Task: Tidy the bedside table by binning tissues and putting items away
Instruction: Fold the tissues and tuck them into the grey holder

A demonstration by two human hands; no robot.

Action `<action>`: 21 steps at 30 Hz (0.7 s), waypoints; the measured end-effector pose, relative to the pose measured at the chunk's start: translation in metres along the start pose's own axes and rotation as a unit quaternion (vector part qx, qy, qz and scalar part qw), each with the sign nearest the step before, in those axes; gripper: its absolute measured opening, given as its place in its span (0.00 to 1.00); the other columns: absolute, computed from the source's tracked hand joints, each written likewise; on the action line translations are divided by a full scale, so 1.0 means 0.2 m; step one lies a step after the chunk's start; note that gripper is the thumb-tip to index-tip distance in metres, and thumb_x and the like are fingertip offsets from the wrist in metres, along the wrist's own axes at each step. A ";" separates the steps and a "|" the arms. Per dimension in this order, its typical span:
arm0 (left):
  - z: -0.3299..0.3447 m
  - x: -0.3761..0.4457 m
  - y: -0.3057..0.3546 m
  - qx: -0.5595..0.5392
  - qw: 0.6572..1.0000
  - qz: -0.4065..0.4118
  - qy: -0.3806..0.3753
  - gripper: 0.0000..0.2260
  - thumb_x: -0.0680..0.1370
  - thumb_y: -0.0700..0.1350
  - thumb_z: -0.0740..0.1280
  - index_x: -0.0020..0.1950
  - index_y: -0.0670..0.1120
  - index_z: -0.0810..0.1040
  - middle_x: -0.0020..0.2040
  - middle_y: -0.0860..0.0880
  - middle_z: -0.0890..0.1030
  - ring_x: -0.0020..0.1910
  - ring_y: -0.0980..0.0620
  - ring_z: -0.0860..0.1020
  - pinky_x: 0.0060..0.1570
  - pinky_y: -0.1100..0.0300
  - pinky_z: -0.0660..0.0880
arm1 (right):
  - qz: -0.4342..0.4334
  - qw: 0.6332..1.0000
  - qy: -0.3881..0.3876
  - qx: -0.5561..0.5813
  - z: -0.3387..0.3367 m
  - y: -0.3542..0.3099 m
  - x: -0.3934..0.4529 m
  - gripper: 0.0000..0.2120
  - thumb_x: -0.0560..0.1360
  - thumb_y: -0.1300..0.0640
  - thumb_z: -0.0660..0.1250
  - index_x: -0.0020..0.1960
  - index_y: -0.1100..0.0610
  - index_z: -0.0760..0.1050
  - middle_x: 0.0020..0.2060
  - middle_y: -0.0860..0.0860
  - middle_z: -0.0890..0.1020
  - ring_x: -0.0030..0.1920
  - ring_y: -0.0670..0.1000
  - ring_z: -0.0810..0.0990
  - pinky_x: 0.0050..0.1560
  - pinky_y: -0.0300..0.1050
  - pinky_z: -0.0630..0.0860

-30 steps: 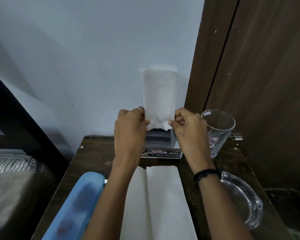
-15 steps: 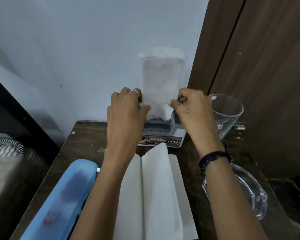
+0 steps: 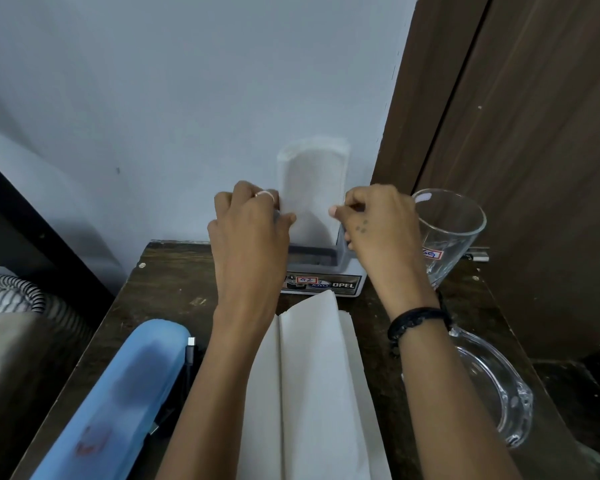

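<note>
Tissue (image 3: 311,188) stands upright at the far middle of the dark wooden bedside table (image 3: 168,282), its lower end in a grey holder (image 3: 321,268) against the pale wall (image 3: 187,98). At far left lies striped bedding (image 3: 11,296), then a blue case (image 3: 118,393) near the table's left edge. The left hand (image 3: 248,237) pinches the tissue's left edge, the right hand (image 3: 378,226) its right edge. Folded paper (image 3: 309,393) lies between the forearms. Right stand a drinking glass (image 3: 447,233), a glass dish (image 3: 499,393) and a brown door (image 3: 516,133).

Soft, dim, bluish indoor light fell evenly on the wall (image 3: 187,98), with faint diagonal shadows at left, small glints on the glass (image 3: 447,233), slight overall softness, and wide-angle bending at the edges.
</note>
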State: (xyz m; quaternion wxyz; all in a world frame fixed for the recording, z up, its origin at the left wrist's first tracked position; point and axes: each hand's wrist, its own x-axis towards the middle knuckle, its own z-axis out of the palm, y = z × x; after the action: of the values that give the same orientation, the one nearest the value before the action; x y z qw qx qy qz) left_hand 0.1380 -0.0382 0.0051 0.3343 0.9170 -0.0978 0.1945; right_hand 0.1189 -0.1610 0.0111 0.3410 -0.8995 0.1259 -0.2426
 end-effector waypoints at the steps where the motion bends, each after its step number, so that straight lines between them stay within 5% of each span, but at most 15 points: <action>1: 0.01 0.00 -0.01 0.001 1.000 -0.005 -0.013 0.08 0.77 0.44 0.64 0.52 0.42 0.77 0.56 0.44 0.75 0.56 0.43 0.67 0.50 0.53 0.66 | 0.002 1.000 -0.013 -0.012 0.00 0.01 0.00 0.11 0.73 0.57 0.69 0.35 0.63 0.77 0.32 0.58 0.81 0.35 0.59 0.80 0.41 0.56 0.79; 6: -0.01 0.01 -0.01 -0.042 0.999 -0.011 0.024 0.10 0.77 0.46 0.64 0.55 0.43 0.77 0.58 0.46 0.75 0.57 0.45 0.68 0.50 0.54 0.66 | 0.022 0.996 0.001 0.081 -0.02 0.00 0.01 0.05 0.73 0.56 0.70 0.43 0.58 0.79 0.34 0.56 0.82 0.35 0.57 0.82 0.41 0.57 0.81; 9: -0.01 0.01 -0.01 -0.030 0.999 -0.016 0.012 0.09 0.77 0.45 0.64 0.53 0.42 0.78 0.58 0.45 0.76 0.58 0.45 0.67 0.51 0.53 0.66 | 0.023 0.999 0.010 0.045 0.00 0.01 0.01 0.08 0.73 0.57 0.69 0.40 0.62 0.79 0.33 0.60 0.81 0.36 0.61 0.81 0.40 0.59 0.80; 14: -0.06 -0.01 0.02 -0.027 0.999 -0.026 0.006 0.14 0.76 0.46 0.65 0.61 0.45 0.73 0.61 0.45 0.74 0.61 0.45 0.67 0.54 0.51 0.68 | 0.004 0.999 0.018 0.046 -0.03 -0.03 -0.01 0.07 0.74 0.58 0.68 0.49 0.61 0.79 0.42 0.58 0.83 0.38 0.59 0.82 0.41 0.56 0.81; 21: -0.25 -0.23 0.06 -0.031 0.999 -0.033 0.015 0.10 0.76 0.42 0.63 0.56 0.48 0.77 0.54 0.49 0.75 0.54 0.49 0.70 0.41 0.63 0.61 | -0.015 0.997 0.050 0.054 -0.22 -0.15 -0.26 0.11 0.76 0.59 0.64 0.57 0.57 0.78 0.50 0.53 0.81 0.42 0.52 0.81 0.45 0.51 0.81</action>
State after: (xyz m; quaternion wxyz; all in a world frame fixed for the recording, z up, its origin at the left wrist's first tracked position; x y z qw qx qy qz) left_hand 0.0774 -0.0115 0.0273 0.3702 0.9059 -0.0688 0.1939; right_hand 0.0535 -0.1425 0.0413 0.3789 -0.8680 0.1160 -0.2992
